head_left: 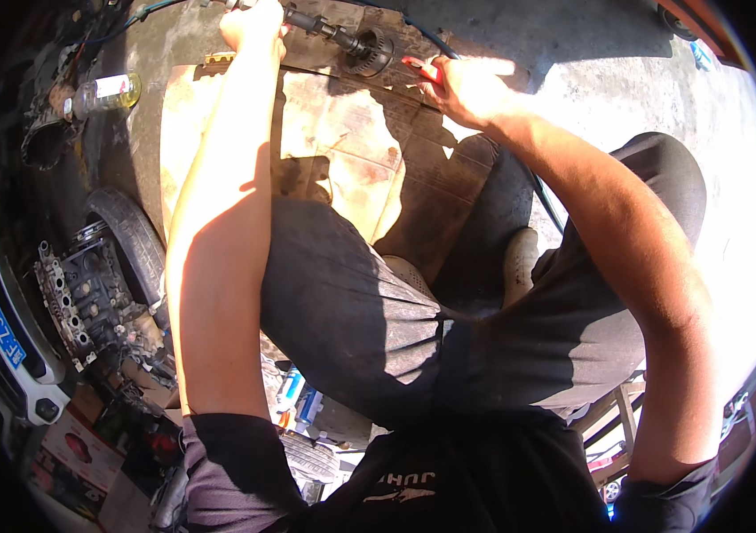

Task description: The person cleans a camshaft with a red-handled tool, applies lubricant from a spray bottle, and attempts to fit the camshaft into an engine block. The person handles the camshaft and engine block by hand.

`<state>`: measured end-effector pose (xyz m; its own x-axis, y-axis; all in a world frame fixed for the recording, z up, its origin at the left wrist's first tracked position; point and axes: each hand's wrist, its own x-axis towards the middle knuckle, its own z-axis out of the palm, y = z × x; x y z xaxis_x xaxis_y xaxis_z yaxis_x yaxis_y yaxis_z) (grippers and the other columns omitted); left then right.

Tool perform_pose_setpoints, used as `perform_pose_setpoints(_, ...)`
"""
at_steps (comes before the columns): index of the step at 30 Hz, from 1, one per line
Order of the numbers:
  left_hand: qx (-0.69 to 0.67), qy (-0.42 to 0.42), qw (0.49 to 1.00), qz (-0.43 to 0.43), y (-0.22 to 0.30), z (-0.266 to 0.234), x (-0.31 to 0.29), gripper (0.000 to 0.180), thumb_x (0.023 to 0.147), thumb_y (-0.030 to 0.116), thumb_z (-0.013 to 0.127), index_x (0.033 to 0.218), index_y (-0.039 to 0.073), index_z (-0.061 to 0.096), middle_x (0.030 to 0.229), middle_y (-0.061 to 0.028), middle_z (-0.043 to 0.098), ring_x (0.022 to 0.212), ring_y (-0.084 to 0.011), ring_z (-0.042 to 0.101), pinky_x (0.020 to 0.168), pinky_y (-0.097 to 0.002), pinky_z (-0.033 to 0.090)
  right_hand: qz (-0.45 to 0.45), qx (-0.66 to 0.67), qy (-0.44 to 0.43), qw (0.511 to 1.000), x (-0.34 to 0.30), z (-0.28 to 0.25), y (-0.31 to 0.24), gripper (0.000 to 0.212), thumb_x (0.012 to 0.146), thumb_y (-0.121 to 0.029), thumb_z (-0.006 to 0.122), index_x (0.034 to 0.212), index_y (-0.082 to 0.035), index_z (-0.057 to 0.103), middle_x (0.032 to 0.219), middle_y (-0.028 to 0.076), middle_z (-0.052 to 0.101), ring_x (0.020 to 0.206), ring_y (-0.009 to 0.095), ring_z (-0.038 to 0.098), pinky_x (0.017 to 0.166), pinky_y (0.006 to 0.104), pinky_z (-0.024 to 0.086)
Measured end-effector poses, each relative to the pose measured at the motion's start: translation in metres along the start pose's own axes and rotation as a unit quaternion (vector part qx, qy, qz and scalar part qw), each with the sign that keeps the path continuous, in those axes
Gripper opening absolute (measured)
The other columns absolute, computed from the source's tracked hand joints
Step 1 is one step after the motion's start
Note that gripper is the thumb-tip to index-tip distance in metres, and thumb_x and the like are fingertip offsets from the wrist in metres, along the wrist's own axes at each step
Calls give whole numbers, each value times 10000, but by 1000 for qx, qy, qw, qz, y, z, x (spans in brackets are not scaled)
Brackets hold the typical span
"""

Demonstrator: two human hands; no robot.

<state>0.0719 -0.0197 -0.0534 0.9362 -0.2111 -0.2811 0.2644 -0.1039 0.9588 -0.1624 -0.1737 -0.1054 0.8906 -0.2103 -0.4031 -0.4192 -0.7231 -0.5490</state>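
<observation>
At the far edge, my left hand [255, 25] is closed around a dark metal camshaft [317, 25]. Its toothed gear end [371, 53] points to the right, toward my other hand. My right hand [465, 89] is closed on a small red tool [427, 69], apart from the gear. My fingers cover much of that tool, so I cannot make out its kind. Stained cardboard [333, 124] lies on the ground below both hands, partly in bright sun. A small yellow piece [218, 59] shows beside my left forearm.
A clear bottle [110, 94] lies at the left. Below it are a tyre [129, 240] and a metal engine part [85, 284], with a car bumper [5, 329] farther left. A dark hose [548, 206] runs past my right knee. Cartons [76, 453] stand lower left.
</observation>
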Motion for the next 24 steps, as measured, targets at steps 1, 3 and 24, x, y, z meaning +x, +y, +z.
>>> perform_pose_setpoints(1,-9,-19,1000,-3,4,-1,-5,346,825,126,768,1009,-29,520,890,-121,602,712,-201,637,556,-351,623,-6,0,8,1000,-1,1,0,330,946,-325,577,1050,-14,617,901,226,682,847,393,672,776,473,530)
perform_pose_setpoints(3,-5,-18,1000,1,2,-1,-3,343,825,126,768,1009,-27,521,889,-120,603,713,-201,638,556,-351,623,-18,-1,25,1000,-2,2,0,342,948,-333,572,1035,-5,613,887,230,680,835,396,671,768,472,530)
perform_pose_setpoints(24,14,-25,1000,14,-1,1,1,312,831,123,766,1001,-11,540,884,-118,621,717,-204,649,563,-352,624,30,-57,26,998,-6,-18,-23,397,938,-419,588,970,-34,679,857,185,702,811,355,700,733,461,537)
